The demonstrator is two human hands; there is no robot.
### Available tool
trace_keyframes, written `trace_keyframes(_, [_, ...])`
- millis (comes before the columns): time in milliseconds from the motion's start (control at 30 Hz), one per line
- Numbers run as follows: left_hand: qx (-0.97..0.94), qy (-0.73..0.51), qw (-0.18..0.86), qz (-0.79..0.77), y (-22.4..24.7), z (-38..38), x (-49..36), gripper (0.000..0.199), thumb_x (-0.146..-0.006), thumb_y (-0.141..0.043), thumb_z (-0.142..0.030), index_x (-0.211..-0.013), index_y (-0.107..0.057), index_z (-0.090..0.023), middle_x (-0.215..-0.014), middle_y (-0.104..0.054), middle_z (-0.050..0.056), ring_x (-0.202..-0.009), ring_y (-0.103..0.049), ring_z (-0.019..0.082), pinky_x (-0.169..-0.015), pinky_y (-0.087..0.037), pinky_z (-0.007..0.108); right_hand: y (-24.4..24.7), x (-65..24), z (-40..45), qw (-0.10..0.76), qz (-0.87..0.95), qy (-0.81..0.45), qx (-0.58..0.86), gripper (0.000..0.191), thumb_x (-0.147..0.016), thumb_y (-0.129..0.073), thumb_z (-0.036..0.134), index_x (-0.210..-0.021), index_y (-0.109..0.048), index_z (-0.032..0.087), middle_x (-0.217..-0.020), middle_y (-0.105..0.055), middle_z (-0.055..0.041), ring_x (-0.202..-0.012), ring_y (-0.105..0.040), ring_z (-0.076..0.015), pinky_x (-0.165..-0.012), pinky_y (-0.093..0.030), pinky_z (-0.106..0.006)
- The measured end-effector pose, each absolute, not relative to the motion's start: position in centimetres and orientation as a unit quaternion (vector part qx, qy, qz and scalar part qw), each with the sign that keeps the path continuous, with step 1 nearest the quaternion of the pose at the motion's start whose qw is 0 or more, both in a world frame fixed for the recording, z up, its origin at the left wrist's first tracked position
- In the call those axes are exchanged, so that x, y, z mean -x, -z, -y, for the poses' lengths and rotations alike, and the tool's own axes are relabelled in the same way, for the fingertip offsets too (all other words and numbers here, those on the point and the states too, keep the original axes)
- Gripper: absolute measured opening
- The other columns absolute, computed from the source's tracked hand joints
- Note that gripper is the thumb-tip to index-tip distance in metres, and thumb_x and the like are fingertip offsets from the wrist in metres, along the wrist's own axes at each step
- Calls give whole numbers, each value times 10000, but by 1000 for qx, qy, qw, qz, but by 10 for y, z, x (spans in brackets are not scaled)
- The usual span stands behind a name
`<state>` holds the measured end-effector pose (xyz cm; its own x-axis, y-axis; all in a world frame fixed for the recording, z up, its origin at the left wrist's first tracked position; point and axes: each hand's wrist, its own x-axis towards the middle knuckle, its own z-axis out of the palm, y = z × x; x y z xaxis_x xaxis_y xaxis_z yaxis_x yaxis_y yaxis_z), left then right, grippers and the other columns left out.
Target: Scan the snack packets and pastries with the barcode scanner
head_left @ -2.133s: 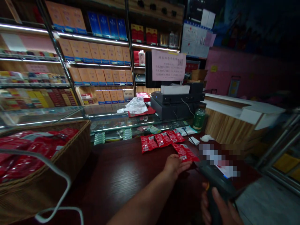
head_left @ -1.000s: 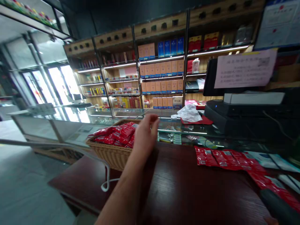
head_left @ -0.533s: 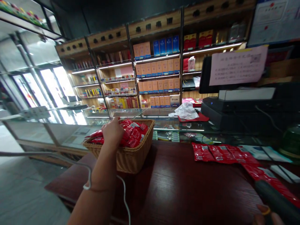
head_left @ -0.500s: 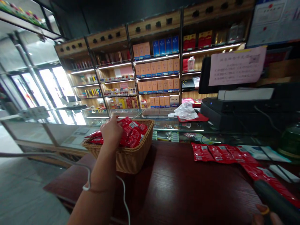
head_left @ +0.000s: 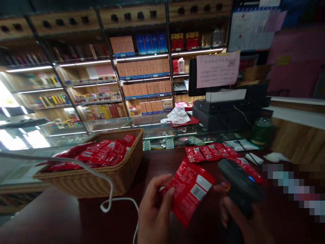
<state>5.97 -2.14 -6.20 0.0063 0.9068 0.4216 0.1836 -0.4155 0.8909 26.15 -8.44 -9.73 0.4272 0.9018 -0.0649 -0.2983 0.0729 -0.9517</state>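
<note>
Red packet (head_left: 191,193) first: in the head view it's up over the counter (head_left: 162,161), pinched at one edge between the left hand's (head_left: 155,207) thumb and fingers, barcode (head_left: 198,192) showing. Right hand (head_left: 237,211) is wrapped round the scanner (head_left: 240,183), just beside it. With only an edge gripped, I reckon the packet could slip or flop, and creases or glare might garble the barcode. That white cable (head_left: 111,191) near the left hand could snag too.
</note>
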Motion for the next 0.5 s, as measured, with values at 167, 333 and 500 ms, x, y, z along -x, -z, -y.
trace_keyframes(167, [-559, -469, 558, -395, 93, 29, -68, 343, -809, -729, -395, -1101, -691, -222, -1017, -733, 66, -912, -683, 217, -806, -548, 297, 93, -252, 85, 697, 235, -420, 532, 626, -650, -875, 543, -1097, -630, 181, -643, -657, 34, -562, -565, -152, -532, -495, -233])
trace_keyframes(333, [-540, -295, 706, -350, 89, 25, -60, 407, -726, -785, -476, -996, -763, -172, -910, -769, 76, -790, -704, 198, -701, -563, 274, 102, -240, 88, 737, 221, -384, 510, 606, -645, -893, 493, -1116, -632, 217, -867, -708, 39, -610, -570, -127, -550, -517, -201])
trace_keyframes(500, [-537, -226, 722, -373, 95, 25, -58, 291, -664, -817, -405, -805, -762, -156, -674, -739, 37, -578, -665, 137, -504, -498, 188, 111, -252, 87, 729, 259, -417, 477, 503, -722, -862, 470, -1106, -645, 228, -969, -713, -3, -705, -612, -164, -621, -535, -248])
